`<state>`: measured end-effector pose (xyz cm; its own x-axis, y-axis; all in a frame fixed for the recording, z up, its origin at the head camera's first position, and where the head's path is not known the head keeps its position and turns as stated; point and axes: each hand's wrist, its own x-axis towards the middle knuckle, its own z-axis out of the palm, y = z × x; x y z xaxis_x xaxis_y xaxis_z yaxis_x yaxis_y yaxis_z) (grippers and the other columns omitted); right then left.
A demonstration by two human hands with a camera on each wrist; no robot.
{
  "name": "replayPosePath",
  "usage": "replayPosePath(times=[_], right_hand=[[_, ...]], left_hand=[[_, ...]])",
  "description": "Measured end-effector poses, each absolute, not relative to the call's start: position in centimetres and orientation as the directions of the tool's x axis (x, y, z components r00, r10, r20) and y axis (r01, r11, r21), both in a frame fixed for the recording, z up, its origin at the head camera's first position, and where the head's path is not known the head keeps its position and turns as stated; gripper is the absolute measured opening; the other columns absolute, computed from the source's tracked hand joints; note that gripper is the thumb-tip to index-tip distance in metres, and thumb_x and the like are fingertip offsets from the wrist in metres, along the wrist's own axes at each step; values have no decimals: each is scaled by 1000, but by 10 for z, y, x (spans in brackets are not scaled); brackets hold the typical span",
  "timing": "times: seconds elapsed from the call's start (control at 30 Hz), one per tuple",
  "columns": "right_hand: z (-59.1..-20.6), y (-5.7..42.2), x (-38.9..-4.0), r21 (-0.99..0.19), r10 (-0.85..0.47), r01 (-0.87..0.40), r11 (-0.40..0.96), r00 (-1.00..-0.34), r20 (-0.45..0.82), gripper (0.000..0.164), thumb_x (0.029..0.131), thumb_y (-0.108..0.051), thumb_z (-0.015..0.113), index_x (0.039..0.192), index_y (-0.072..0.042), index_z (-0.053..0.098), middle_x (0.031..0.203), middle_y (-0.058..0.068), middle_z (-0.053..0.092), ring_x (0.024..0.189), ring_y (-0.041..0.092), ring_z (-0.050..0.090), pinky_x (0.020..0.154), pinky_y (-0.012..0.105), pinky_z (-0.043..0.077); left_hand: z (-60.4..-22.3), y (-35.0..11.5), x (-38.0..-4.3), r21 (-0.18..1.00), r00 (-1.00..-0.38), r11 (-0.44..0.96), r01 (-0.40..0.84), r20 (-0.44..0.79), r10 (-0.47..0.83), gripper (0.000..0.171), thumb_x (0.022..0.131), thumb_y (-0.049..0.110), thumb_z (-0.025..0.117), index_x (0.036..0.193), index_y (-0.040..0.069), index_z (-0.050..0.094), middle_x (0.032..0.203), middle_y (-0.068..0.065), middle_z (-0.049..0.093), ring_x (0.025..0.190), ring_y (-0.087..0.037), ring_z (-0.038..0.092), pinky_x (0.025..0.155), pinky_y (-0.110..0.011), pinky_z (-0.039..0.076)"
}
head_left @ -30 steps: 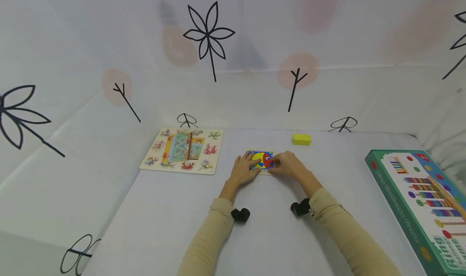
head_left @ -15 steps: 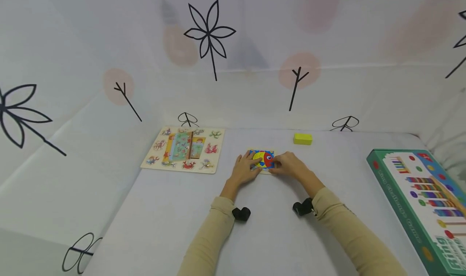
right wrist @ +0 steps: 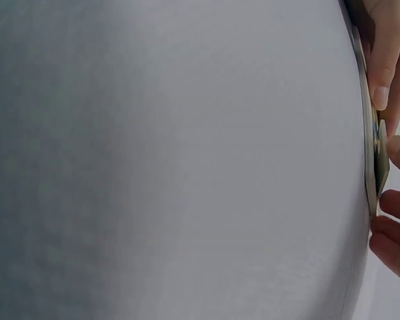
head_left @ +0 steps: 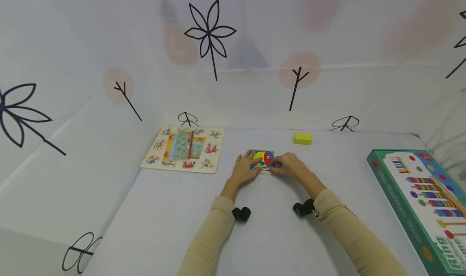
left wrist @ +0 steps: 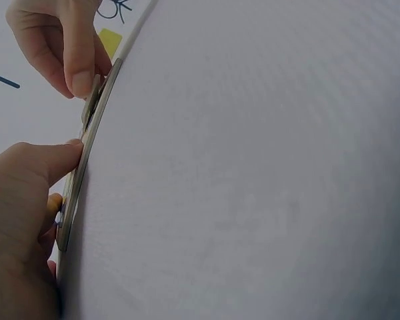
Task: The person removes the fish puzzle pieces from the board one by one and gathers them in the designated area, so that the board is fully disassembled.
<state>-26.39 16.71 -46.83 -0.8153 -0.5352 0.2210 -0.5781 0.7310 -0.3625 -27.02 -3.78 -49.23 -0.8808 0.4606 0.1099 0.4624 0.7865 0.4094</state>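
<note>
A small wooden fish puzzle (head_left: 265,172), with a yellow body, red head and blue surround, lies flat on the white table. My left hand (head_left: 243,170) rests on its left part, fingers spread over the picture and thumb along the near edge. With thumb and fingers, my right hand (head_left: 289,165) pinches the right edge of the puzzle piece (head_left: 268,159) that bears the fish's red head. In the left wrist view this piece (left wrist: 90,110) stands slightly raised and tilted over the board (left wrist: 77,190). The right wrist view shows the same tilted piece (right wrist: 383,160) beside the right fingertips.
A larger wooden sea-animal puzzle board (head_left: 204,167) lies at the back left. Behind my right hand sits a yellow-green block (head_left: 303,139). A green-edged game box (head_left: 418,203) stands along the right side. White printed fabric (head_left: 247,98) rises behind the table.
</note>
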Motion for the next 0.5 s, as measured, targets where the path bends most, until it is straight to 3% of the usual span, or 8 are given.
replayPosePath(times=[0.17, 0.27, 0.5], right_hand=[[-472, 166, -262, -383, -565, -643, 663, -766, 307, 21, 77, -12, 75, 87, 6, 71, 65, 3, 63, 56, 8, 50, 53, 23, 45], [-474, 165, -261, -399, -574, -663, 633, -748, 332, 21, 77, -8, 74, 91, 7, 70, 76, 10, 67, 59, 11, 54, 55, 25, 47], [-484, 169, -263, -551, -505, -579, 600, -809, 300, 34, 77, -10, 76, 105, 9, 67, 95, 18, 66, 62, 10, 49, 55, 23, 44]], left_hand=[[-493, -37, -272, 400, -877, 786, 471, 117, 466, 42, 91, 30, 56, 130, 15, 59, 146, -12, 40, 139, -30, 28, 111, -52, 21], [-494, -38, -272, 396, -875, 785, 476, 124, 469, 43, 90, 30, 55, 130, 15, 58, 146, -13, 40, 139, -30, 28, 111, -53, 21], [-494, -37, -271, 385, -880, 796, 468, 119, 459, 45, 90, 32, 54, 132, 17, 56, 147, -10, 40, 139, -28, 28, 112, -52, 21]])
